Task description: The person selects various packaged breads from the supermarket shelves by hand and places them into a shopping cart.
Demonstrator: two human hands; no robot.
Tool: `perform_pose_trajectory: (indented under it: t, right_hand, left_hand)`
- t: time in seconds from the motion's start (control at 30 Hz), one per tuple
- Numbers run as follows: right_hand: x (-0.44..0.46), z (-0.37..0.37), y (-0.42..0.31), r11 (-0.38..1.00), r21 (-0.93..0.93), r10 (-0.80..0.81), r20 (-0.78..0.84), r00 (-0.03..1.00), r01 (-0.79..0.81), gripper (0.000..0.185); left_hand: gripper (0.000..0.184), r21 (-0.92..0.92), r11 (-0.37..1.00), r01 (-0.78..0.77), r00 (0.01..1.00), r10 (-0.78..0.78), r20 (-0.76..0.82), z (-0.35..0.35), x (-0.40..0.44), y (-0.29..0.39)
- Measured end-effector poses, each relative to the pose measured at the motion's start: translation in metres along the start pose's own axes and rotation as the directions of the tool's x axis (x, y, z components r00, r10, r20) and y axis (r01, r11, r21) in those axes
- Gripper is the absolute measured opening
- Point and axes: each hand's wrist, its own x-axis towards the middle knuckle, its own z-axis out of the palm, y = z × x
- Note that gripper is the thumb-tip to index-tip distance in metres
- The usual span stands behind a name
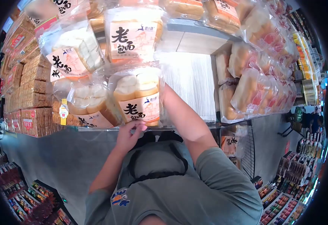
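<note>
A clear bag of bread [137,93] with a pink label and black lettering stands near the front edge of the display shelf. At its lower front edge is my left hand [131,133], fingers curled and closed on the bottom of the bag. My right hand [167,94] reaches along the bag's right side. Its fingers are hidden behind the bag, so their grip does not show. Another bag of the same bread [91,103] leans close by on the left, and a further bag [134,35] stands behind.
White slatted shelf surface [190,82] shows to the right of my right forearm. Beyond it are stacked bread bags with red print [259,90]. Packaged brown blocks [30,90] are piled at the left. Below the shelf on the right stands a black wire basket [247,150] beside more bagged bread.
</note>
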Motion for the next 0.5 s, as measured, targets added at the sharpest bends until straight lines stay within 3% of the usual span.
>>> perform_pose_trajectory:
  t: [0.2, 0.23, 0.27, 0.3, 0.4, 0.5]
  right_hand:
    - [-0.011, 0.006, 0.003, 1.000, -0.001, -0.012, 0.024, 1.000, 0.012, 0.073]
    - [-0.018, 0.006, 0.001, 0.993, -0.092, -0.090, -0.237, 0.967, 0.070, 0.072]
    - [-0.027, 0.007, 0.000, 0.976, -0.192, -0.183, -0.473, 0.862, 0.102, 0.072]
    - [-0.040, 0.004, 0.008, 0.967, -0.184, -0.247, -0.477, 0.844, 0.179, 0.070]
    - [-0.054, -0.006, 0.049, 0.968, -0.072, -0.236, -0.581, 0.779, 0.240, 0.060]
    - [-0.044, 0.007, 0.060, 0.938, 0.014, -0.268, -0.607, 0.748, 0.347, 0.067]
  left_hand:
    - [0.013, -0.084, 0.996, -0.026, 0.997, 0.020, -0.072, -0.003, 0.001, -0.012]
    - [0.014, -0.096, 0.995, -0.033, 0.994, 0.023, -0.106, -0.003, 0.001, -0.014]
    - [0.015, -0.108, 0.993, -0.041, 0.990, 0.025, -0.139, -0.003, 0.000, -0.016]
    - [0.015, -0.107, 0.993, -0.046, 0.991, 0.032, -0.129, -0.004, 0.000, -0.016]
    - [0.015, -0.079, 0.996, -0.049, 0.994, 0.041, -0.102, -0.005, 0.001, -0.015]
    - [0.015, -0.110, 0.993, -0.040, 0.994, 0.028, -0.106, -0.006, 0.001, -0.014]
